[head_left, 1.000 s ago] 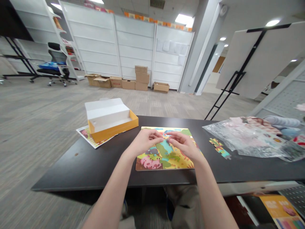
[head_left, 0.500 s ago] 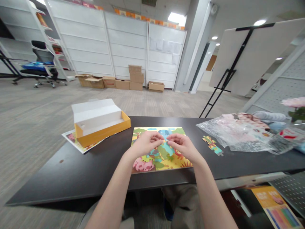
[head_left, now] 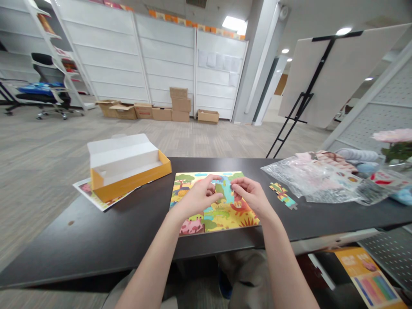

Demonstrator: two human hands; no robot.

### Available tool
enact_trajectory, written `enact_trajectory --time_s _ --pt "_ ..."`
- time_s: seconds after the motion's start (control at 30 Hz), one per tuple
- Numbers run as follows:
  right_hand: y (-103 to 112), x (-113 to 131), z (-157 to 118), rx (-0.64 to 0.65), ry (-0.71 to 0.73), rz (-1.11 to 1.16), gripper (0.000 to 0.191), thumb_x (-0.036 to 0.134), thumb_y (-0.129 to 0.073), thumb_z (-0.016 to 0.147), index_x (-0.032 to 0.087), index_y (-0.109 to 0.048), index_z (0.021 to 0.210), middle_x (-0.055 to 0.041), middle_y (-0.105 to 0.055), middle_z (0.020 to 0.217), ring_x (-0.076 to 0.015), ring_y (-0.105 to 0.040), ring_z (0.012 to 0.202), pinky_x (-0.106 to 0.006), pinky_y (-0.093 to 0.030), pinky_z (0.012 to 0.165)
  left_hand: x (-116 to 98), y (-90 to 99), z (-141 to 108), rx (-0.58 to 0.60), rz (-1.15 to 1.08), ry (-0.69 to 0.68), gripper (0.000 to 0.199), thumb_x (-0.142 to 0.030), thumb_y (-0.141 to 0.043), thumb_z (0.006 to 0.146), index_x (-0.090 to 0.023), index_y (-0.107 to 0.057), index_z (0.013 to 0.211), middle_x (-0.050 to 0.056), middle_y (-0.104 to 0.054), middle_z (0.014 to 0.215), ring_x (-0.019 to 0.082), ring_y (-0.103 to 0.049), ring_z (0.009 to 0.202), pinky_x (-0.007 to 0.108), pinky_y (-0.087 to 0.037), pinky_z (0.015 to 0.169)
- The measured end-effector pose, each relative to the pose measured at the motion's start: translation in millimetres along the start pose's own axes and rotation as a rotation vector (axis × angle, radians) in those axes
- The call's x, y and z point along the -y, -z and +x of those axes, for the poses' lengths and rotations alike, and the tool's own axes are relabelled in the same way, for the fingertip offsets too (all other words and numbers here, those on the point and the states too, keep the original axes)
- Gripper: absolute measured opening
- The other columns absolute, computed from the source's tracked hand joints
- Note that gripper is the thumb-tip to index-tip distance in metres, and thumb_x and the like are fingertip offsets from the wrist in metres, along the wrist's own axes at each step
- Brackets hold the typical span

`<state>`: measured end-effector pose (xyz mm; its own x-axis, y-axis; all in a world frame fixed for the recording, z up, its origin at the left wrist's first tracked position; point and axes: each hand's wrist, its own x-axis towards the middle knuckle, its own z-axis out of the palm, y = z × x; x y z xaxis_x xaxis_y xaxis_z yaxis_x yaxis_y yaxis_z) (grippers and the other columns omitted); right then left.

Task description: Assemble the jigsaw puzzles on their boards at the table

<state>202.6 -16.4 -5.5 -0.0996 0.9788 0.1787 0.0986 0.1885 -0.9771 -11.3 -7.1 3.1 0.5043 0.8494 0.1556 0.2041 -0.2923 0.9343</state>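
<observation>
Being worked on the tabletop (head_left: 128, 240), the animal puzzle (head_left: 222, 214) is overhung by a loosely parted left hand (head_left: 200, 195) and a curled right hand (head_left: 253, 194), its hold untellable; fitting seems in hand, fingertip precision called for

A bright animal jigsaw (head_left: 222, 214) lies flat, loose pieces (head_left: 283, 196) apart at its right

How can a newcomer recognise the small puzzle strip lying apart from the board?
On the black table, find the bright puzzle board. To its right, between it and the clear plastic bag, lies the small puzzle strip, set apart by its jagged, knobbed outline.
</observation>
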Motion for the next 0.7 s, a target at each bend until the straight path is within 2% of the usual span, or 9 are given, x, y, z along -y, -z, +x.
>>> enact_trajectory --time_s 0.13,0.3,0.4,0.53,0.63,0.7 --pt "1 0 -2 0.007 -0.008 0.021 0.037 0.048 -0.076 0.08 0.02 -0.065 0.102 0.0021 -0.066 0.069 -0.012 -0.061 0.059 -0.025 -0.048 0.057 -5 0.5 -3 -0.028 0.017 -0.011 0.044 -0.026 -0.06 0.087 -0.022 -0.051 0.13 -0.008 -0.047 0.069 0.009 -0.048 0.057 0.02 -0.041 0.053" --pt "-1 5 -6 0.115 0.015 0.004 0.037 0.045 -0.073 0.085 0.02 -0.064 0.11 0.0026 -0.064 0.069 -0.0133 -0.063 0.064 -0.027 -0.049 0.062 -6 4.5 -9 -0.058 0.033 -0.008 0.038 -0.026 -0.059 0.088 -0.022 -0.054 0.125 -0.004 -0.057 0.077 0.011 -0.056 0.062 0.023 -0.047 0.057" --pt "-5 8 -8 0.185 0.001 -0.014 0.037 0.044 -0.073 0.084 0.021 -0.064 0.111 0.0024 -0.064 0.069 -0.0132 -0.061 0.062 -0.026 -0.047 0.059 -2 7.9 -11 -0.109 0.004 0.004 0.037 -0.027 -0.063 0.086 -0.021 -0.056 0.122 0.001 -0.064 0.09 0.012 -0.063 0.069 0.027 -0.054 0.065" --pt "-9 10 -9 0.204 -0.041 -0.019 0.037 0.044 -0.075 0.082 0.021 -0.063 0.109 0.001 -0.067 0.072 -0.0135 -0.06 0.062 -0.025 -0.043 0.053 2 12.5 -15 -0.167 -0.029 0.015 0.035 -0.028 -0.066 0.083 -0.019 -0.058 0.116 0.004 -0.064 0.101 0.013 -0.067 0.073 0.031 -0.058 0.071" --pt "-10 8 -8 0.183 -0.012 -0.029 0.035 0.045 -0.074 0.084 0.021 -0.064 0.106 0.0005 -0.067 0.072 -0.0139 -0.061 0.064 -0.025 -0.044 0.055 -1 13.8 -19 -0.125 -0.06 0.04 0.037 -0.027 -0.065 0.084 -0.02 -0.056 0.119 0.003 -0.062 0.098 0.013 -0.066 0.071 0.029 -0.056 0.065" --pt "-11 7 -7 0.159 0.02 -0.033 0.033 0.046 -0.074 0.084 0.021 -0.064 0.105 0.001 -0.066 0.072 -0.0139 -0.062 0.065 -0.026 -0.045 0.059 -3 12.9 -22 -0.064 -0.048 0.047 0.041 -0.026 -0.065 0.083 -0.021 -0.054 0.123 -0.001 -0.059 0.087 0.012 -0.062 0.066 0.025 -0.052 0.06"
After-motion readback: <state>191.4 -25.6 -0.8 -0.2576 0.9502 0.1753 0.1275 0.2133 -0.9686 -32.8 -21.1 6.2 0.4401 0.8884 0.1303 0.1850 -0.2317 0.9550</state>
